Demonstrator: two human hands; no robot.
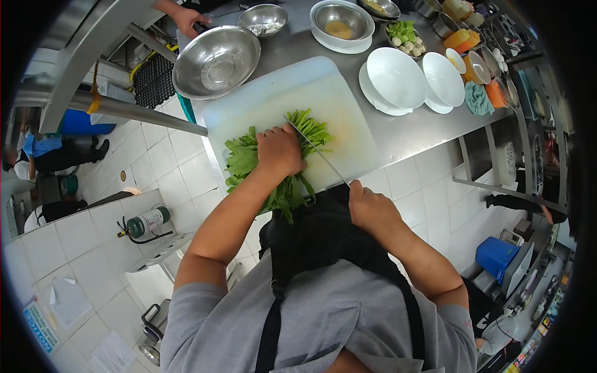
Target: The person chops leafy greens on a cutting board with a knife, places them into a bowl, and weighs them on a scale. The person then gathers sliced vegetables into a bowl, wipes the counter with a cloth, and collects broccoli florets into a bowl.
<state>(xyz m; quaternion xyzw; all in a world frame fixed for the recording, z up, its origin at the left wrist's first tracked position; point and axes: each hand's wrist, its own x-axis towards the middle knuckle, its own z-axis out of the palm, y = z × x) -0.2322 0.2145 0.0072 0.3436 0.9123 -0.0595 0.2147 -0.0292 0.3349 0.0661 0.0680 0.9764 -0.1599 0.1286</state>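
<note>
A bunch of leafy greens [242,156] lies on the white cutting board [354,133], leaves to the left and cut stems to the right. My left hand [280,149] presses down on the bunch with its fingers curled around it. My right hand [370,208] is wrapped round the handle of a knife [329,163] at the board's near edge. The knife's blade slants up and to the left across the stems, its tip close to my left fingertips. Some leaves hang over the near edge of the board, by the black apron.
A perforated steel bowl [217,62] stands at the board's upper left. White bowls [397,78] are to the right, beside a green cloth [477,98] and sauce containers. Another person's hand [186,20] is at the top left. A metal post [149,112] runs left of the board.
</note>
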